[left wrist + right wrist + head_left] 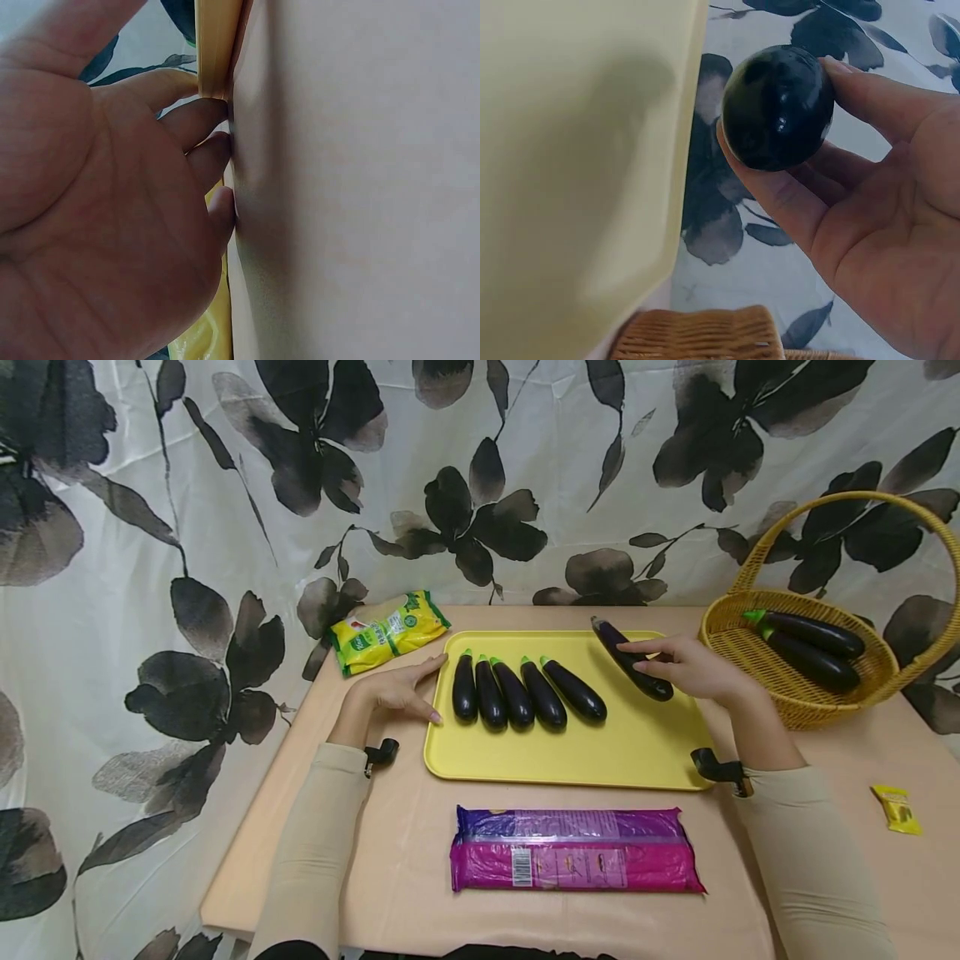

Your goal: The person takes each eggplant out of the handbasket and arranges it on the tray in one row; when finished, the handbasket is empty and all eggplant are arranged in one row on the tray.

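Note:
My right hand pinches a dark purple eggplant between thumb and fingers above the right part of a yellow tray. In the right wrist view, the rounded end of this eggplant faces the camera, clear of the tray's edge. Several eggplants with green caps lie side by side on the tray's left half. At the tray's left rim, my left hand rests with relaxed fingers touching the edge. The left wrist view has its palm in front and the fingertips against the tabletop and the tray's side.
A yellow wicker basket with a tall handle stands to the right, two eggplants inside. Behind the left hand lies a yellow-green packet. A purple-pink package lies in front of the tray, and a small yellow sachet at far right.

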`<state>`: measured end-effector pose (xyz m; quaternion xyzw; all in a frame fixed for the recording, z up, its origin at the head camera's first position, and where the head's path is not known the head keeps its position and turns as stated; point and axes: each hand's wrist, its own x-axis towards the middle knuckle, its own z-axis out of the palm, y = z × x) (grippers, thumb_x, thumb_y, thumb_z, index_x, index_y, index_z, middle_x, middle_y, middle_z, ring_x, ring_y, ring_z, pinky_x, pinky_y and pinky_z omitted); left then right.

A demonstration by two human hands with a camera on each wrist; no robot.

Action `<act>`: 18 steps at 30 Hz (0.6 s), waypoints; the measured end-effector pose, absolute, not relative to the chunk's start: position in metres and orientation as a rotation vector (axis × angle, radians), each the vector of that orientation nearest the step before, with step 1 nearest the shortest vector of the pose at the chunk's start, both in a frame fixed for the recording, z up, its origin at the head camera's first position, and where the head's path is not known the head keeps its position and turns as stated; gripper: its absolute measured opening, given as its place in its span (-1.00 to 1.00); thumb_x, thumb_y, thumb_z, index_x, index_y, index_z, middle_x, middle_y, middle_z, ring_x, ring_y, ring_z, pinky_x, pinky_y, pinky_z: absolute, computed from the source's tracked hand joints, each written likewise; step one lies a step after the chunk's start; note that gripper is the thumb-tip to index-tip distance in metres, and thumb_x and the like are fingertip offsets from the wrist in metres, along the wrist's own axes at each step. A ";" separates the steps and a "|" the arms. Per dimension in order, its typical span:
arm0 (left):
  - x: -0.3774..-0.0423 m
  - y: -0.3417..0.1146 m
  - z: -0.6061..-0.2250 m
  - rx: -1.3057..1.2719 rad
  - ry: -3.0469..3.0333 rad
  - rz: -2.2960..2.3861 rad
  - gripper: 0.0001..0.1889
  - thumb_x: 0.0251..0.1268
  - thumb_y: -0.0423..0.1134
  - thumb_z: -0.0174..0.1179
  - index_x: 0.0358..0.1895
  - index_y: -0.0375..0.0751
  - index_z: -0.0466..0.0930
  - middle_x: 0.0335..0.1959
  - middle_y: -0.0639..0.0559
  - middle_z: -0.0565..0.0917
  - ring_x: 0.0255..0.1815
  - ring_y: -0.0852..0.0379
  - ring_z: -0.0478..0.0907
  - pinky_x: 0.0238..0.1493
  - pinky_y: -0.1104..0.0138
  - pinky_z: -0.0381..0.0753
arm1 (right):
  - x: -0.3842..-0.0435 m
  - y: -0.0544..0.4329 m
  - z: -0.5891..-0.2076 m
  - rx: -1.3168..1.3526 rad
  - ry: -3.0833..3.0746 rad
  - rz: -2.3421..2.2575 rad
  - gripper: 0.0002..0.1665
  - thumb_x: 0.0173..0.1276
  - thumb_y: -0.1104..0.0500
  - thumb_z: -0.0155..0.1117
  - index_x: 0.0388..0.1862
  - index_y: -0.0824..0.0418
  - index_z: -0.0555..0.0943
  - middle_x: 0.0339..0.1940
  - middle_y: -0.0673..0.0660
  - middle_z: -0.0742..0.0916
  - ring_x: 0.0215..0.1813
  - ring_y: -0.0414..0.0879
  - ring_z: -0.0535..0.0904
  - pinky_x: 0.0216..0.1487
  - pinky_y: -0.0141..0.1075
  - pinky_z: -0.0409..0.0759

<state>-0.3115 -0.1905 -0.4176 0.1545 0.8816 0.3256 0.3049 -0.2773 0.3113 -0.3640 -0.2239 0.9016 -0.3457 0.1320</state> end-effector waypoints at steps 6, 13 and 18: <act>-0.312 -0.191 -0.417 0.407 2.329 0.863 0.45 -0.16 0.13 0.70 0.74 0.16 -0.22 0.77 0.13 -0.20 0.77 0.02 -0.37 0.73 -0.09 -0.32 | -0.280 0.304 -0.373 -0.742 2.544 -0.956 -0.50 0.62 0.19 0.18 0.48 0.13 0.54 -0.35 0.12 0.52 -0.50 -0.16 0.23 -0.40 -0.30 0.33; -0.313 -0.192 -0.417 0.412 2.318 0.870 0.43 -0.14 0.13 0.69 0.74 0.18 -0.22 0.77 0.14 -0.21 0.77 0.03 -0.38 0.73 -0.08 -0.33 | -0.282 0.295 -0.379 -0.846 2.492 -0.923 -0.52 0.59 0.25 0.19 0.45 0.19 0.57 -0.41 0.05 0.53 -0.62 -0.28 0.09 -0.48 -0.32 0.31; -0.313 -0.192 -0.418 0.418 2.319 0.871 0.43 -0.13 0.12 0.69 0.74 0.18 -0.22 0.77 0.13 -0.21 0.77 0.02 -0.38 0.73 -0.10 -0.34 | -0.281 0.289 -0.383 -0.854 2.491 -0.892 -0.51 0.59 0.24 0.20 0.45 0.19 0.57 -0.11 0.16 0.70 -0.59 -0.27 0.09 -0.46 -0.31 0.31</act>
